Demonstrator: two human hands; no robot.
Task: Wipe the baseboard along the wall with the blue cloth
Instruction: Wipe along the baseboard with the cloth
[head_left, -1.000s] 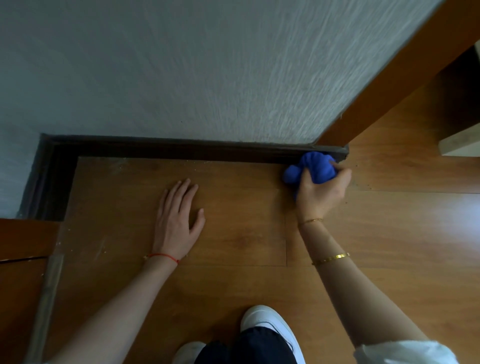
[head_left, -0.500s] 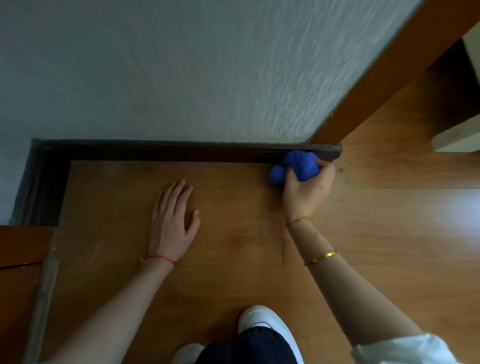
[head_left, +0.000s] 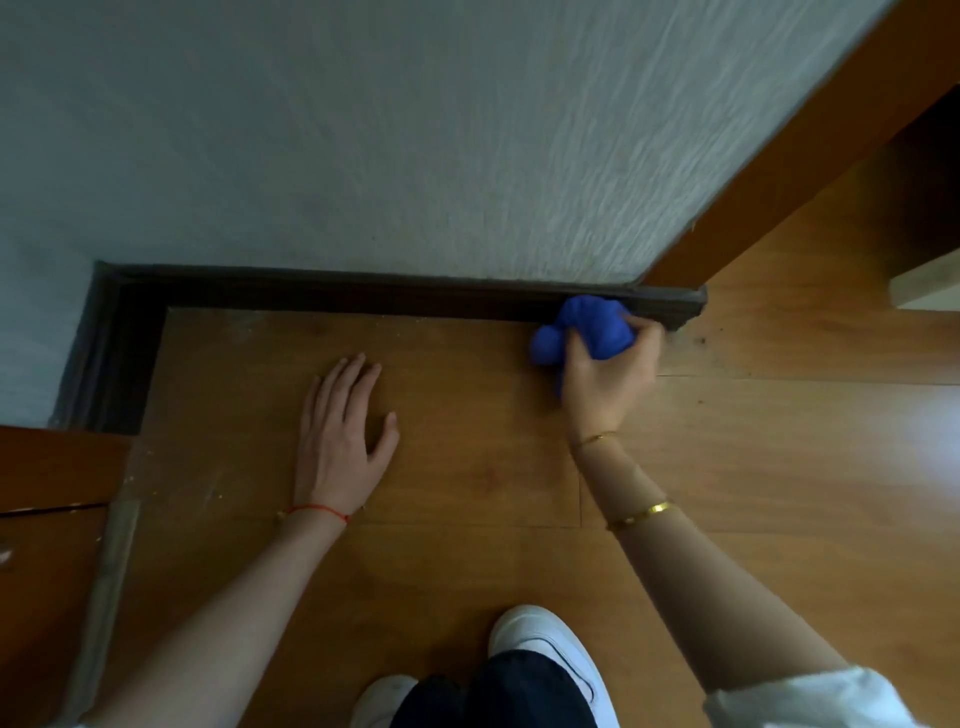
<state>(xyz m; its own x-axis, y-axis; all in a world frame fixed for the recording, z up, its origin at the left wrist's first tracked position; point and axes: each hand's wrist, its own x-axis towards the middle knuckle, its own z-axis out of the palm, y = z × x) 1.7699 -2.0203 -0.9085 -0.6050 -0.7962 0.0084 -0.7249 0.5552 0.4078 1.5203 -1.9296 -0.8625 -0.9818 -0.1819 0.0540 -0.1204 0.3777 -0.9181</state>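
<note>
You are in the wiping step itself. Your right hand (head_left: 610, 376) is closed around the bunched blue cloth (head_left: 587, 325), which is pressed against the dark baseboard (head_left: 332, 296) close to its right end, where the baseboard stops beside the wooden door frame (head_left: 810, 145). Your left hand (head_left: 343, 431) lies open and flat on the floor (head_left: 467, 467), palm down, in front of the middle of the baseboard and holding nothing; it looks to be propping you up.

Judging by the pale crumbs and dust along the foot of the baseboard to the left of the cloth, most of the run is yet to be wiped. The next move calls for keeping the cloth tight against the baseboard's face and drawing it leftward toward the corner, where the baseboard turns and runs down toward you. You may need to shift the left hand clear as the cloth approaches.

The cloth hides the part of the baseboard under it, so you cannot tell how clean that patch is. Your right fingertips are buried in the cloth. The baseboard is dark and in shadow, so dirt on its face is hard to make out.
</note>
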